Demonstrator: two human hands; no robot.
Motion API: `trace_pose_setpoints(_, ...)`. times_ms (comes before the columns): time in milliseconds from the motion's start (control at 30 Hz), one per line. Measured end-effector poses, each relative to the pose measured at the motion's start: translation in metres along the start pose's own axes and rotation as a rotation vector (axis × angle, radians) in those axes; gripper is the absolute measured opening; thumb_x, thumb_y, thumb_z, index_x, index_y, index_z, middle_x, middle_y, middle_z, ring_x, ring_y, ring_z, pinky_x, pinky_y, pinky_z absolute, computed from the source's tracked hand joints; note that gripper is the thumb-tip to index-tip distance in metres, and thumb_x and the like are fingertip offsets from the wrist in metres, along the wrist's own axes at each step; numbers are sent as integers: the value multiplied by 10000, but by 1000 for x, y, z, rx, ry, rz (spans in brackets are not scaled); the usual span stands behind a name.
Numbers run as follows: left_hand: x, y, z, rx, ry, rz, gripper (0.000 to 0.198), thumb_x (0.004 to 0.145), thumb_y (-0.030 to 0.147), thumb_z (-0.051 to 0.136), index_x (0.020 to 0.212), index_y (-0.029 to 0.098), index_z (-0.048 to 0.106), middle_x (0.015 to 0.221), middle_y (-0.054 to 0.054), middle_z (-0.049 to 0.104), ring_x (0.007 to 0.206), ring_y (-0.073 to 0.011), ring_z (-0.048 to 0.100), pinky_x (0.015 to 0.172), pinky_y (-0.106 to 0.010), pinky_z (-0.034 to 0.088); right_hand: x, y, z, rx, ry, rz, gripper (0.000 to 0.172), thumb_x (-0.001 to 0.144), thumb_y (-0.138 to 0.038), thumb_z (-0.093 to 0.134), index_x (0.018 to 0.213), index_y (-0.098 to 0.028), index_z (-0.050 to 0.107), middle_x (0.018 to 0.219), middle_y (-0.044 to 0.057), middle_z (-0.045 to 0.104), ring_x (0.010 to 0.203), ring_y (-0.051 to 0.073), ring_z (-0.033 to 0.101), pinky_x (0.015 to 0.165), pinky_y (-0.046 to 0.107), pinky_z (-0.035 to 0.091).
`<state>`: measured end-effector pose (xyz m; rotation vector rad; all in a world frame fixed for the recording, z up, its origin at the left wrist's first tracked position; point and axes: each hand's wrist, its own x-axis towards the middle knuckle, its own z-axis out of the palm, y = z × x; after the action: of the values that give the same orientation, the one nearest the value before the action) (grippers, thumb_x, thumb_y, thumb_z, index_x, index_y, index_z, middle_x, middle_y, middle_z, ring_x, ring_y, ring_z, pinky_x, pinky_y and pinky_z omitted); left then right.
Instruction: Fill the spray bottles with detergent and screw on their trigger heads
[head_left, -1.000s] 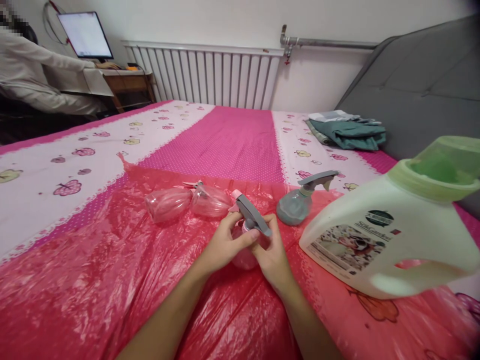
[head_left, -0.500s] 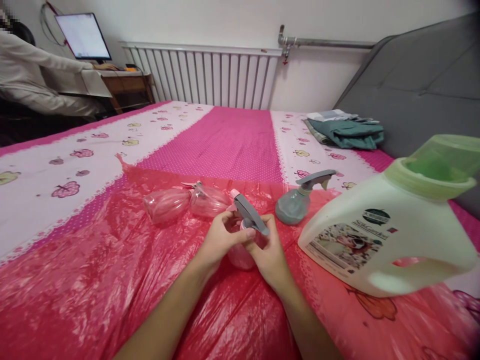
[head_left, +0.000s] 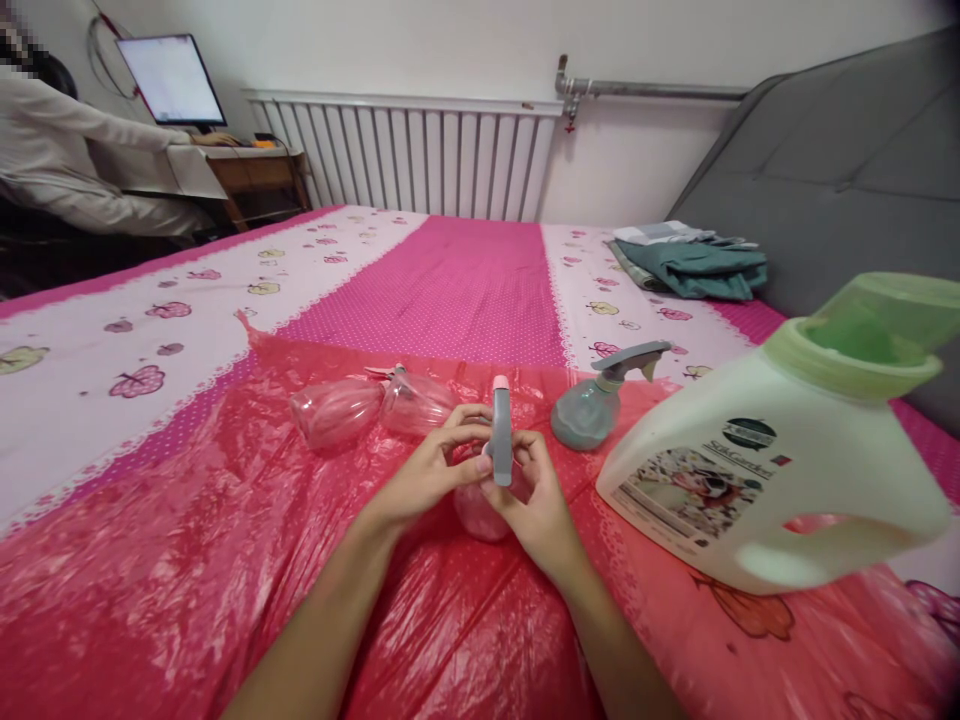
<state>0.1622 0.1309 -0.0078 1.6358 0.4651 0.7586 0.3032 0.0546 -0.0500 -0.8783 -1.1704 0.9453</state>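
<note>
A pink spray bottle point(head_left: 480, 512) stands on the red plastic sheet point(head_left: 225, 560) with a grey trigger head on top. Fingers of my left hand point(head_left: 442, 465) close round the spray head point(head_left: 502, 440) from the left. My right hand point(head_left: 541, 505) grips the bottle's neck area from the right; part of the neck is hidden by my fingers. To the right, a grey-green spray bottle point(head_left: 586, 412) stands upright. Left of my hands lie two clear pinkish bottles point(head_left: 337, 410) on their sides, one with a spray head.
A large white detergent jug point(head_left: 750, 480) with a green cap stands close on the right. Folded clothes point(head_left: 690, 262) lie by the grey headboard point(head_left: 840, 160). Beyond the bed are a radiator point(head_left: 420, 160) and a person sitting at a desk with a monitor point(head_left: 172, 80).
The grey spray head has turned on the bottle, from slanting to pointing straight away from me. My left hand's fingers have shifted around it. The other bottles and the jug stay put.
</note>
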Motion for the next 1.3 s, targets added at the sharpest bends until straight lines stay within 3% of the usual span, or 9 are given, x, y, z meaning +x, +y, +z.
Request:
trace_pose_setpoints(233, -3, -3, -3, -2, -45, 46, 317, 891, 486, 671, 1171, 353, 735, 1359, -55, 487, 1389, -285, 362, 1193, -427, 240, 0, 1, -13, 29, -106, 41, 405, 1018, -485, 522, 1342, -245, 558, 1363, 47, 511, 1326, 190, 454, 1173, 355, 349)
trace_pose_setpoints(333, -3, -3, -3, -1, -43, 27, 321, 888, 482, 676, 1164, 330, 738, 1360, -62, 489, 1388, -294, 368, 1183, -429, 257, 1, 6, -14, 10, -97, 48, 413, 1012, -488, 543, 1350, -252, 567, 1376, 51, 505, 1346, 207, 436, 1207, 398, 295)
trace_pose_setpoints(500, 0, -9, 1, -45, 47, 59, 363, 846, 432, 739, 1160, 252, 711, 1314, -85, 557, 1277, -290, 485, 1131, -430, 325, 2, 7, -12, 14, -67, 40, 442, 997, -506, 570, 1371, -272, 541, 1411, 37, 480, 1346, 198, 435, 1188, 374, 329)
trace_pose_setpoints(600, 1, -13, 2, -116, 68, 74, 541, 749, 420, 832, 1217, 242, 626, 1283, -93, 593, 1213, -289, 538, 1066, -426, 392, 2, 4, -12, 21, -75, 38, 444, 989, -519, 579, 1345, -253, 554, 1388, 47, 500, 1313, 200, 469, 1154, 353, 373)
trace_pose_setpoints(733, -1, -14, 2, -68, -41, 8, 893, 562, 364, 948, 1326, 268, 496, 1397, -108, 523, 1296, -325, 497, 1091, -448, 385, 3, 2, -12, 22, -70, 42, 437, 998, -524, 559, 1321, -230, 543, 1366, 55, 513, 1286, 192, 489, 1134, 336, 390)
trace_pose_setpoints(900, -4, -18, 5, 118, -125, -19, 1152, 517, 281, 960, 1477, 279, 323, 1514, -137, 413, 1402, -362, 405, 1166, -503, 321, 2, -2, -18, 11, -83, 54, 419, 1003, -534, 540, 1286, -225, 543, 1341, 57, 527, 1227, 190, 526, 1084, 327, 430)
trace_pose_setpoints(1067, -4, -19, 12, 200, -125, -16, 931, 586, 290, 915, 1395, 217, 460, 1384, -131, 547, 1298, -353, 520, 1123, -510, 384, 3, -10, -27, -81, -133, 45, 451, 992, -557, 542, 1293, -223, 582, 1379, 62, 492, 1320, 210, 447, 1177, 351, 330)
trace_pose_setpoints(1300, -3, -16, 18, 161, -98, 19, 818, 612, 247, 888, 1345, 201, 527, 1277, -123, 622, 1154, -314, 615, 1019, -469, 485, 5, -13, -21, -190, -31, 35, 430, 984, -542, 544, 1246, -211, 624, 1261, 80, 560, 1204, 219, 528, 1081, 367, 412)
